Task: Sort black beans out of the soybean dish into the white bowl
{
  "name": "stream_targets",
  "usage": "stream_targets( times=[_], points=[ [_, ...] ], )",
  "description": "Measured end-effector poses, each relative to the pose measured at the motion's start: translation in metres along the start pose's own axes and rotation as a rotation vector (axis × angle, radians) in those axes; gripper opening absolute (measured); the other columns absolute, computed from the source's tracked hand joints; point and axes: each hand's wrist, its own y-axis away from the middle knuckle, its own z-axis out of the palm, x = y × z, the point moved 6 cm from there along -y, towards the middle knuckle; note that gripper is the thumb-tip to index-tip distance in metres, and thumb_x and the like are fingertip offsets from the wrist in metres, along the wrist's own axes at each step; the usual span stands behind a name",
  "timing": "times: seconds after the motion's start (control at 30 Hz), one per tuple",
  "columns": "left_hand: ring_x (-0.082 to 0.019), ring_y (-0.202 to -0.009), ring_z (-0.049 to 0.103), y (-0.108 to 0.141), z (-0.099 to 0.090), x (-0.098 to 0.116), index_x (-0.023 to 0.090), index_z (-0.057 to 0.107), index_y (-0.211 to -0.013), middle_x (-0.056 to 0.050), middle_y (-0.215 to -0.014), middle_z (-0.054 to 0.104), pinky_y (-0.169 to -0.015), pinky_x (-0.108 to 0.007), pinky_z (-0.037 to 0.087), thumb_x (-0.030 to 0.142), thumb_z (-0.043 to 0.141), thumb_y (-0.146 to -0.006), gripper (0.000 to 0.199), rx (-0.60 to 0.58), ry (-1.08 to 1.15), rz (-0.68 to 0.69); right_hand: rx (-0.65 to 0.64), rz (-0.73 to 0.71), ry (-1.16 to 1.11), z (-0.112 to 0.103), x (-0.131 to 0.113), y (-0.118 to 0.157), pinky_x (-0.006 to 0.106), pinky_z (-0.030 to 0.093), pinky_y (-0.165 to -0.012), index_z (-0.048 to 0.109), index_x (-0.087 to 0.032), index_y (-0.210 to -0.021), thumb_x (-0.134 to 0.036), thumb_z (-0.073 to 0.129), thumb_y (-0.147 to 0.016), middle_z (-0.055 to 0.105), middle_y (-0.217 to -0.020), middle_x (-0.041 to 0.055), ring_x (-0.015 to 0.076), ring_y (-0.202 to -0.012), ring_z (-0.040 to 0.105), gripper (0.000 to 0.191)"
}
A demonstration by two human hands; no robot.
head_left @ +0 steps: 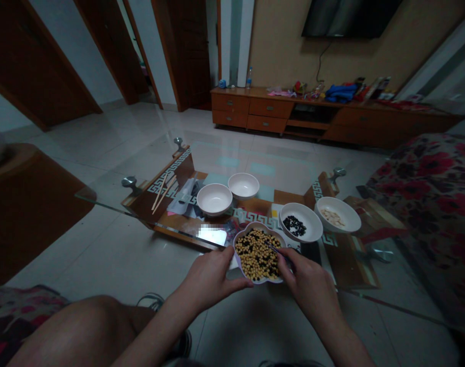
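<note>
A scalloped bowl [268, 281] with a pale purple rim sits near the front edge of the glass table, filled with yellow beans [251, 262] mixed with black beans. My left hand [213, 275] grips its left side, thumb along the near rim. In my right hand [310, 280] is a thin dark pair of tweezers [272, 247], tips down among the beans; whether they pinch one is too small to tell. Just beyond stands a white bowl [312, 224] with black beans [294, 226] in it. Right of that, another white bowl [352, 214] contains pale pieces [332, 217].
Two white bowls [214, 199] with nothing visible inside stand farther back on the glass table [113, 173]. Chopsticks [163, 193] lie at the left. A bright phone-like screen [213, 236] is beside my left hand. A wooden cabinet [270, 114] lines the far wall.
</note>
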Motion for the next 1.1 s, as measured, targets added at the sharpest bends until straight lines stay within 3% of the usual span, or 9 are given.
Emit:
stream_targets(
  times=[0.9,1.1],
  points=[
    [-0.025,-0.077,0.067,0.0,0.0,0.0,0.021,0.061,-0.107,-0.004,-0.08,0.069,-0.065,-0.03,0.043,0.076,0.064,-0.081,0.06,-0.001,-0.004,-0.01,0.045,-0.021,0.012,-0.003,0.0,0.0,0.027,0.046,-0.052,0.076,-0.022,-0.101,-0.04,0.041,-0.103,0.078,-0.077,0.0055,0.0175,-0.058,0.071,0.04],
    [-0.026,-0.079,0.068,0.0,0.0,0.0,0.021,0.062,-0.113,-0.007,-0.09,0.073,-0.066,-0.031,0.044,0.076,0.065,-0.081,0.064,-0.005,-0.005,-0.005,0.078,-0.096,-0.038,-0.005,-0.01,0.0,0.027,0.051,-0.062,0.076,-0.019,-0.104,-0.037,0.041,-0.104,0.08,-0.088,0.0082,0.0173,-0.068,0.074,0.039]
  ],
)
